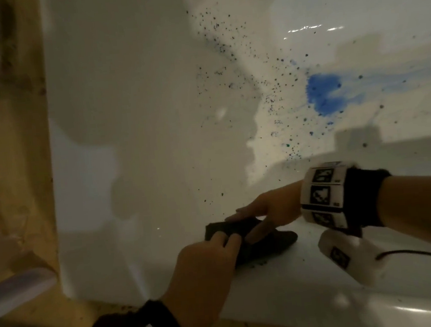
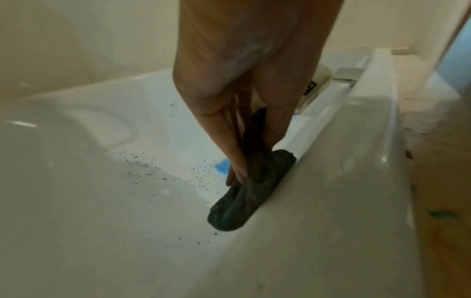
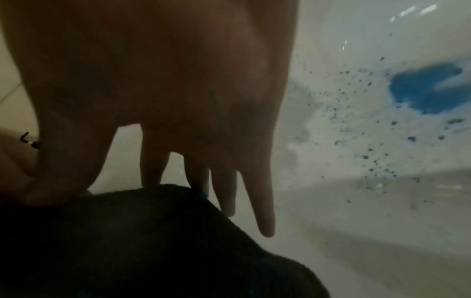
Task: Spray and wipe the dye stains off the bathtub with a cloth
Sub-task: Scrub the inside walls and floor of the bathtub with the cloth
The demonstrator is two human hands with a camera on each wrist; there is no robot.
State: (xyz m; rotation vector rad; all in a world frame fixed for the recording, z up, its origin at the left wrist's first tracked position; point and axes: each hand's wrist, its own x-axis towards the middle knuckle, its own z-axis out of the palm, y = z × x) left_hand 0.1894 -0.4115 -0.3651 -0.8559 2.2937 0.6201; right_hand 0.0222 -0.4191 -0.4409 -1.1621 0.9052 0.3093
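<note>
A dark cloth [image 1: 281, 238] [image 2: 242, 201] [image 3: 153, 242] lies bunched against the near inner wall of the white bathtub [image 1: 140, 117], just under its rim [image 2: 356, 161]. My left hand [image 1: 226, 238] [image 2: 254, 161] pinches the cloth's left part between fingers and thumb. My right hand [image 1: 243, 222] [image 3: 150, 189] holds the other end, with straight fingers over the top and the thumb on the near side. A blue dye stain [image 1: 324, 93] [image 2: 221, 168] [image 3: 428, 90] sits on the tub floor beyond my hands. Dark specks [image 1: 225, 45] are scattered around it. No spray bottle is in view.
A brown tiled or wooden surface [image 1: 13, 155] borders the tub on the left, with a pale rail [image 1: 19, 287] low down. The white wrist camera [image 1: 347, 256] and its black cable hang under my right forearm. The tub floor glistens wet at the far right.
</note>
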